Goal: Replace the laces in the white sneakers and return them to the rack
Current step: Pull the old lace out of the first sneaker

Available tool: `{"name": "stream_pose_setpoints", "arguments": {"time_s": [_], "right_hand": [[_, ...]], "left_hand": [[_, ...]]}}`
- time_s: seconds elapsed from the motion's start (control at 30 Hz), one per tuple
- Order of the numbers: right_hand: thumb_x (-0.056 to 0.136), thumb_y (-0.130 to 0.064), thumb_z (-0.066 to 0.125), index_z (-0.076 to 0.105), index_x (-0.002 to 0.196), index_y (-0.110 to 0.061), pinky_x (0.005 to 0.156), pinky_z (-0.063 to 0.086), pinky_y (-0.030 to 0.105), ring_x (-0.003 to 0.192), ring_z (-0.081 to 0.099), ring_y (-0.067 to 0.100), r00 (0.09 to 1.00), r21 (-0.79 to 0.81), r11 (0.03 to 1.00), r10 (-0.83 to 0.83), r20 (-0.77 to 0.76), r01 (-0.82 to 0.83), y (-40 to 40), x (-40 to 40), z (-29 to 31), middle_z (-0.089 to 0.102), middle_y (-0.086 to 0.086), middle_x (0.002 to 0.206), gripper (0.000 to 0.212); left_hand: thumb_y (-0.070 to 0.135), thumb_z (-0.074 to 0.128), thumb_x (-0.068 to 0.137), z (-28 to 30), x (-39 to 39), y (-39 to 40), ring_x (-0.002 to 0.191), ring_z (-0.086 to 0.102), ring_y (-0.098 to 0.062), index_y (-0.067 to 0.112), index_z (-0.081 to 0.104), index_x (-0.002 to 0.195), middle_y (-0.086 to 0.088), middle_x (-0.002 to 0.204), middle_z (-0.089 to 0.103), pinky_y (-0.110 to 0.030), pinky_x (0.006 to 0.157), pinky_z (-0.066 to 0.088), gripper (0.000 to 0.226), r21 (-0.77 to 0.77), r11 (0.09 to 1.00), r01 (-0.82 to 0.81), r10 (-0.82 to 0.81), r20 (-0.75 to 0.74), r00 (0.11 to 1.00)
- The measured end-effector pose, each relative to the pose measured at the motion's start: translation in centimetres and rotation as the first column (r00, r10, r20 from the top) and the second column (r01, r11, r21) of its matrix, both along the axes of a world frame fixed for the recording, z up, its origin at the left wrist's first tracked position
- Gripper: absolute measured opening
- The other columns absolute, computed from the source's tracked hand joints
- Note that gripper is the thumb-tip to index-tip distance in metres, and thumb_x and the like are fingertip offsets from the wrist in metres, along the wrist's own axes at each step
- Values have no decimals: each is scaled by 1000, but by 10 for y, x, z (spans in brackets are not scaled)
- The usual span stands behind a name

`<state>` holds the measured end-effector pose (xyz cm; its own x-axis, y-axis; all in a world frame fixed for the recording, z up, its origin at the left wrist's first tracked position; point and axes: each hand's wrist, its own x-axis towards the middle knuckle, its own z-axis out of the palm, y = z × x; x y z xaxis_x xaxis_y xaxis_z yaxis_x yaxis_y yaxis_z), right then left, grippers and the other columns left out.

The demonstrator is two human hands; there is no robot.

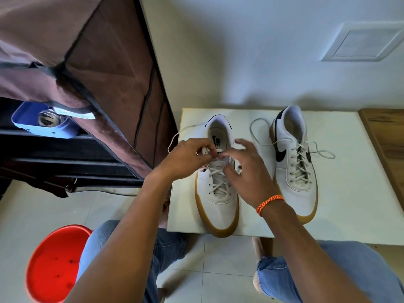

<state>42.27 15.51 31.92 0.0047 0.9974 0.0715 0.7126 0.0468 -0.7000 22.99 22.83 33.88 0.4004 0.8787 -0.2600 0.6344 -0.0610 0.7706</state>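
Two white sneakers with gum soles stand side by side on a low white table [349,193], toes toward me. Over the tongue of the left sneaker [220,206] both hands work. My left hand [185,158] pinches one end of its white lace [175,138], which loops out to the left. My right hand [244,171] pinches the lace at the top eyelets, other fingers spread. The right sneaker [295,171] is laced, its loose lace ends [321,152] trailing on the table to either side.
A shoe rack [72,154] with a brown fabric cover stands at the left, its front flap lifted; a blue box [43,123] sits on a shelf. A red stool [54,263] is at my lower left. A wooden surface [384,136] borders the table's right.
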Motion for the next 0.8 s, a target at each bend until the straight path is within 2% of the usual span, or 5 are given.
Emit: {"name": "stream_pose_setpoints", "arguments": {"time_s": [0.1,0.23,0.57,0.67,0.8], "right_hand": [[93,-22,71,75,105,-23,67,46,23,95,54,13,983,178,979,-120,136,95,-2,-11,8,52,-1,110,12],[101,-25,63,79,107,-23,57,52,26,63,63,9,999,61,998,-37,37,35,-2,-24,9,75,-2,81,17],[99,-24,68,80,106,-17,67,58,26,73,70,14,999,-77,997,-22,30,24,-2,-34,-1,78,1,89,15],[93,-22,72,79,90,-15,59,55,24,60,65,6,994,-85,996,-9,-110,0,0,-29,7,73,-8,71,10],[89,-20,59,67,63,-6,51,39,28,48,48,13,889,-102,978,-207,-408,181,8,-17,15,56,3,50,31]], "left_hand": [[19,66,98,0,1,1,78,70,-9,36,75,98,2,95,74,-43,81,59,19,-5,1000,7,-6,15,1000],[19,59,100,-1,0,1,83,75,-21,36,75,99,-4,98,74,-50,87,62,22,-53,998,31,-28,50,998],[12,53,102,-2,-3,2,87,72,-24,39,76,103,-8,107,73,-40,79,63,36,-69,997,42,-39,44,998],[10,53,103,-5,-4,4,83,64,-41,42,75,104,-10,107,73,-51,72,57,38,-52,997,60,-59,14,998],[8,54,104,-4,-6,4,72,64,-29,42,75,104,-8,109,73,-46,68,55,41,-52,996,76,-74,40,996]]}}
